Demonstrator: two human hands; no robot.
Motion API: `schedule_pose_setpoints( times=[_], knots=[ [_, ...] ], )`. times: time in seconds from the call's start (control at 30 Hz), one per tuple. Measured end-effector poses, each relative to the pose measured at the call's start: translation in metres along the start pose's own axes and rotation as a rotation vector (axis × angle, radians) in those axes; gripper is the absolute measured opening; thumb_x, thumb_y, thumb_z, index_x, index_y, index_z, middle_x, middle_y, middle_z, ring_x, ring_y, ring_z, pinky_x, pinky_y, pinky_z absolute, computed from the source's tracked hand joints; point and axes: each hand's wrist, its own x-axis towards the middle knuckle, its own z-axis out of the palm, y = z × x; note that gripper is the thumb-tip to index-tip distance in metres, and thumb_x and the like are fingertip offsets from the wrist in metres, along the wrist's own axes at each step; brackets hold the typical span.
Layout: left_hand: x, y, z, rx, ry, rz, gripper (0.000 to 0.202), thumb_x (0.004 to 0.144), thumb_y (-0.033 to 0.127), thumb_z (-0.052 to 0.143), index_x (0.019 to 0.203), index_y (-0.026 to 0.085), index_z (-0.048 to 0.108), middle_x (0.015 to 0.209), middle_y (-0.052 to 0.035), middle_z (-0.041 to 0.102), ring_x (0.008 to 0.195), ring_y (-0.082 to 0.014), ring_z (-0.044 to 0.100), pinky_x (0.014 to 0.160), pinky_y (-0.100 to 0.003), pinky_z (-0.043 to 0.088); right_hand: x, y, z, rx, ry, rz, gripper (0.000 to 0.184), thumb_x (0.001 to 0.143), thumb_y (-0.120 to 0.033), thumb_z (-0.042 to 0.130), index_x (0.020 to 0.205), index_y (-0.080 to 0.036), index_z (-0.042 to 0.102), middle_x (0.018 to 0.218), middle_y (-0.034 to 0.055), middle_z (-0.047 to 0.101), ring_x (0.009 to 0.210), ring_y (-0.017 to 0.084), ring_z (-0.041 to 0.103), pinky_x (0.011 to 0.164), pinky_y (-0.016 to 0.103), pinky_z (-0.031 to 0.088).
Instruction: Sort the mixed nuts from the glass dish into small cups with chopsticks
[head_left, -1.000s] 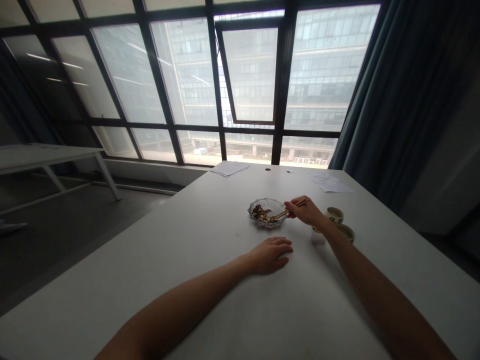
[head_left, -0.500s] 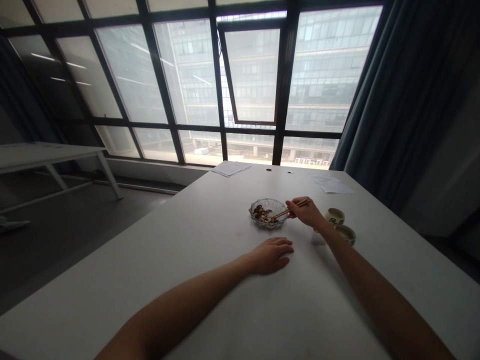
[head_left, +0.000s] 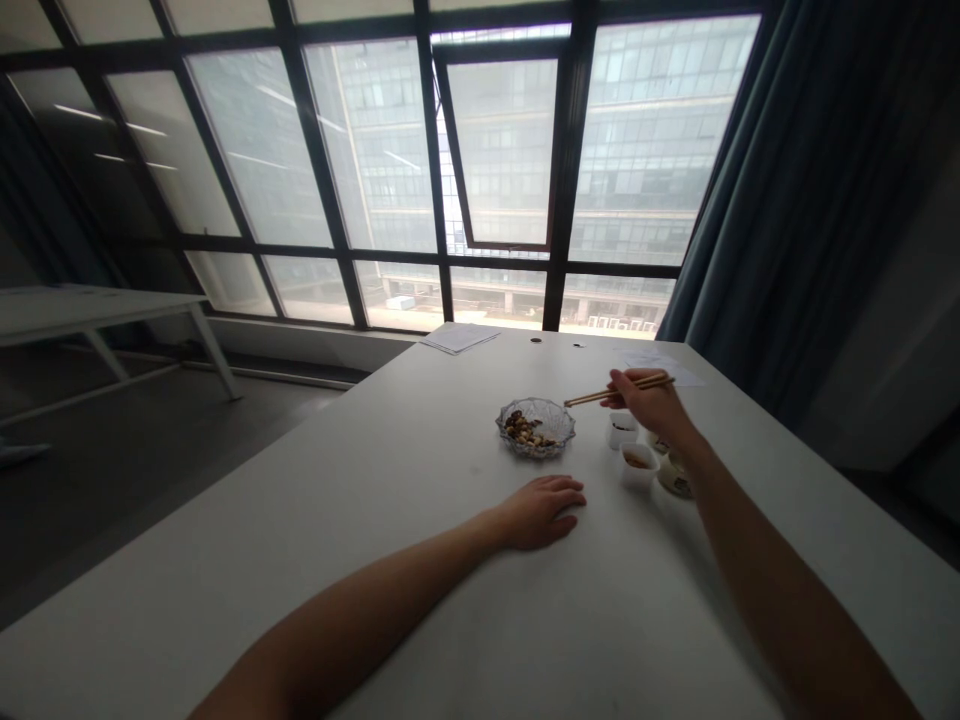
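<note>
My right hand (head_left: 646, 398) grips a pair of wooden chopsticks (head_left: 600, 396), their tips just past the right rim of a clear glass bowl (head_left: 564, 432). Whether the tips pinch anything is too small to tell. Inside the bowl lie mixed brown and pale pieces (head_left: 525, 430), like nuts or beans. Under my right wrist stand two small white cups, one with dark bits (head_left: 622, 428) and one with brownish pieces (head_left: 637, 462). Two patterned ceramic cups (head_left: 676, 478) are partly covered by my forearm. My left hand (head_left: 541, 512) rests flat on the table, fingers loosely spread, holding nothing.
The white table (head_left: 405, 480) reaches toward the windows. Paper sheets (head_left: 460, 338) lie at its far left corner, with more sheets (head_left: 675, 370) at the far right. A second white table (head_left: 90, 310) stands left. A blue curtain (head_left: 720, 230) hangs at right.
My right hand has lifted the chopsticks out of the bowl and moved right and slightly up, uncovering the white cups. My left hand has stayed in place.
</note>
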Motion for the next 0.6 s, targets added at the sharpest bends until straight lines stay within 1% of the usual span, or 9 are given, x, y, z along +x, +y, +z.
schedule_pose_setpoints(
  times=[0.1,0.2,0.27,0.3,0.37,0.47,0.6],
  knots=[
    [0.000,-0.001,0.000,0.000,-0.005,0.004,0.036,0.091,0.030,0.055,0.127,0.024,0.058,0.140,-0.0069,0.055,0.132,-0.0225,0.047,0.114,-0.036,0.034,0.004,-0.019,-0.047,-0.026,0.211,-0.029,0.032,0.080,-0.044,0.076,0.077,-0.013,0.068,0.075,0.0107,0.074,0.057,0.020,0.073,0.054,0.026,0.063],
    [0.000,-0.002,0.000,0.000,-0.006,0.002,0.036,0.091,0.030,0.055,0.127,0.023,0.058,0.140,-0.0068,0.055,0.132,-0.0223,0.047,0.114,-0.036,0.034,0.003,-0.025,-0.091,-0.084,0.364,-0.053,0.024,0.085,-0.035,0.073,0.082,-0.011,0.068,0.076,0.0121,0.074,0.056,0.020,0.073,0.054,0.025,0.063],
    [0.000,-0.002,0.000,0.001,-0.008,-0.004,0.036,0.091,0.030,0.055,0.127,0.024,0.058,0.140,-0.0068,0.054,0.133,-0.0228,0.046,0.114,-0.036,0.034,0.002,-0.025,-0.112,-0.086,0.446,-0.015,0.019,0.087,-0.029,0.071,0.081,-0.011,0.066,0.076,0.0131,0.073,0.055,0.019,0.072,0.054,0.024,0.062],
    [-0.001,-0.003,0.000,0.001,-0.008,-0.007,0.037,0.091,0.031,0.055,0.127,0.024,0.058,0.140,-0.0068,0.054,0.133,-0.0230,0.046,0.115,-0.036,0.034,0.002,-0.023,-0.119,-0.080,0.475,0.025,0.018,0.087,-0.026,0.069,0.079,-0.011,0.065,0.075,0.0137,0.073,0.053,0.019,0.072,0.053,0.023,0.061],
    [-0.001,-0.003,-0.001,0.004,-0.008,-0.008,0.036,0.091,0.031,0.055,0.127,0.024,0.058,0.141,-0.0068,0.054,0.133,-0.0229,0.046,0.114,-0.037,0.034,0.004,-0.019,-0.128,-0.100,0.493,0.136,0.019,0.088,-0.021,0.067,0.074,-0.011,0.063,0.072,0.0145,0.072,0.050,0.017,0.070,0.051,0.020,0.059],
    [-0.002,-0.003,-0.002,0.010,-0.009,-0.006,0.036,0.092,0.030,0.054,0.127,0.024,0.057,0.141,-0.0068,0.054,0.133,-0.0224,0.046,0.114,-0.036,0.034,0.008,-0.009,-0.131,-0.158,0.462,0.269,0.022,0.087,-0.017,0.067,0.067,-0.010,0.062,0.064,0.0141,0.069,0.045,0.019,0.068,0.044,0.021,0.057],
    [-0.003,-0.003,-0.003,0.016,-0.009,-0.005,0.036,0.092,0.030,0.054,0.128,0.024,0.057,0.141,-0.0066,0.054,0.134,-0.0222,0.046,0.115,-0.036,0.034,0.015,0.003,-0.126,-0.143,0.444,0.294,0.022,0.087,-0.013,0.067,0.065,-0.012,0.061,0.053,0.0090,0.066,0.042,0.020,0.067,0.042,0.024,0.059]
  ],
)
